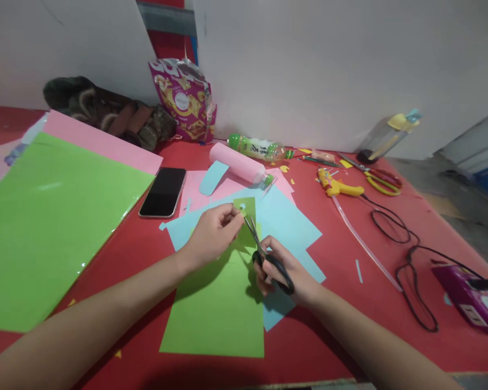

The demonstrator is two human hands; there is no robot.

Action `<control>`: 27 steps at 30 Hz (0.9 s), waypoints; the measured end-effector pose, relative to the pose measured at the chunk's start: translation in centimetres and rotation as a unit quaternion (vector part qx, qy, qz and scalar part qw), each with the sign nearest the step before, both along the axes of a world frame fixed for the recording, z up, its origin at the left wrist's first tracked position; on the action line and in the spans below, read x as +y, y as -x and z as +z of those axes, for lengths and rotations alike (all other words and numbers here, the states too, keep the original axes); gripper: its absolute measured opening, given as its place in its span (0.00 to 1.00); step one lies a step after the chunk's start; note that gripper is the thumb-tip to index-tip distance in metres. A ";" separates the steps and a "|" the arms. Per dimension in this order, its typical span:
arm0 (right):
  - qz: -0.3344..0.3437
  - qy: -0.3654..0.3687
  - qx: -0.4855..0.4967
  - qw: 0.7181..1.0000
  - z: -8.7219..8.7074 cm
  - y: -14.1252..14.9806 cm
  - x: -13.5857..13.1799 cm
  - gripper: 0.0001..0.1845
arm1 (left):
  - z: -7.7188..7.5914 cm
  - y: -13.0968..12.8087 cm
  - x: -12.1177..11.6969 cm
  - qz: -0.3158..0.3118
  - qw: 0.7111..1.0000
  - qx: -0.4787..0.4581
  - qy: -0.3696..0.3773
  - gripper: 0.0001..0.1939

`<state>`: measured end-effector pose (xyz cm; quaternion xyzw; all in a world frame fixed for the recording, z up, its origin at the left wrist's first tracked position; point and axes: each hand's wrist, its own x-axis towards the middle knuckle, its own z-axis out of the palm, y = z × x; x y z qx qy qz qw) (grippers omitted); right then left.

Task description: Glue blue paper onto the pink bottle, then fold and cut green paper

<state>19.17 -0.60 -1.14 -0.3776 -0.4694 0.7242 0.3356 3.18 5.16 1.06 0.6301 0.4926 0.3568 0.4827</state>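
"What's the right hand (296,273) holding?"

"Scissors (261,251). The fingers are curled through the black handles, and the blades stand slightly apart."

"Which way do they point?"

"Up and to the left, away from the person. Their long axis slants from the handles at lower right to tips just beside the left hand (217,230)."

"And that one?"

"Thumb and fingers pinching a small piece of green paper (243,212), back of the hand upward, fingertips toward the blades."

"The arms?"

"Left forearm (114,317) from lower left, right forearm (358,333) from lower right, converging mid-desk."

"What's underneath?"

"A green sheet (219,325), its long side running toward the person, overlapping light blue paper (284,216) on the red desk (341,244)."

"Farther out?"

"A phone (164,192) left of the blue paper; a pink-wrapped bottle (236,162) lying beyond the hands, green cap to the right; and a yellow glue gun (337,185) well off to the right."
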 end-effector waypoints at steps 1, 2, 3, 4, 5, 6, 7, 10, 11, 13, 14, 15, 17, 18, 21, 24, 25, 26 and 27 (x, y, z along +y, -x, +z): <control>-0.002 0.000 0.000 1.000 0.1 0.0 0.0 0.21 | 0.0 -0.1 -0.2 -0.004 1.000 -0.003 0.007 0.10; -0.005 0.000 0.001 1.000 0.1 0.0 0.0 0.21 | 0.0 -0.2 -0.3 -0.009 1.000 -0.006 0.013 0.10; -0.009 -0.001 0.004 1.000 0.2 0.0 0.0 0.21 | 0.0 -0.3 -0.5 -0.016 1.000 -0.010 0.019 0.11; -0.010 -0.002 0.010 1.000 0.2 0.0 0.0 0.21 | 0.1 -0.4 -0.7 -0.024 0.999 -0.014 0.026 0.11; -0.011 -0.002 0.016 1.000 0.2 0.1 0.0 0.21 | 0.1 -0.5 -0.8 -0.033 0.999 -0.019 0.034 0.11; -0.013 -0.004 0.023 1.000 0.2 0.1 0.0 0.21 | 0.2 -0.6 -1.0 -0.043 0.998 -0.023 0.042 0.11; -0.012 -0.007 0.031 0.999 0.1 0.1 0.0 0.21 | 0.3 -0.7 -1.1 -0.051 0.997 -0.028 0.050 0.11; -0.009 -0.016 0.045 0.999 0.1 0.0 0.0 0.21 | 0.6 -0.9 -1.5 -0.066 0.995 -0.041 0.069 0.11; -0.009 -0.019 0.049 0.999 0.1 0.0 -0.1 0.21 | 0.6 -1.0 -1.6 -0.067 0.994 -0.045 0.073 0.11; -0.009 -0.023 0.060 0.998 0.1 0.0 -0.1 0.22 | 0.8 -1.1 -1.8 -0.068 0.993 -0.054 0.078 0.11; -0.008 -0.024 0.069 0.997 0.1 0.0 -0.1 0.22 | 0.8 -1.1 -1.9 -0.068 0.993 -0.058 0.080 0.11; -0.005 -0.025 0.080 0.996 0.1 0.1 -0.1 0.22 | 0.8 -1.2 -2.0 -0.068 0.992 -0.063 0.082 0.11; 0.003 -0.030 0.103 0.994 0.0 0.1 -0.1 0.21 | 0.8 -1.3 -2.1 -0.070 0.991 -0.072 0.085 0.11; 0.007 -0.033 0.112 0.993 0.0 0.2 -0.1 0.20 | 0.8 -1.3 -2.2 -0.070 0.991 -0.074 0.087 0.12; 0.014 -0.040 0.130 0.991 -0.1 0.2 0.0 0.19 | 0.8 -1.3 -2.3 -0.070 0.991 -0.077 0.088 0.12; 0.021 -0.040 0.135 0.990 -0.1 0.1 0.0 0.18 | 0.7 -1.4 -2.3 -0.073 0.990 -0.080 0.084 0.12; 0.023 -0.040 0.135 0.990 -0.1 0.1 0.0 0.18 | 0.7 -1.4 -2.3 -0.075 0.991 -0.081 0.082 0.12; 0.025 -0.040 0.134 0.990 -0.1 0.1 0.1 0.19 | 0.7 -1.4 -2.3 -0.075 0.991 -0.080 0.080 0.12; 0.026 -0.039 0.133 0.990 -0.1 0.1 0.1 0.19 | 0.7 -1.3 -2.3 -0.077 0.991 -0.078 0.078 0.12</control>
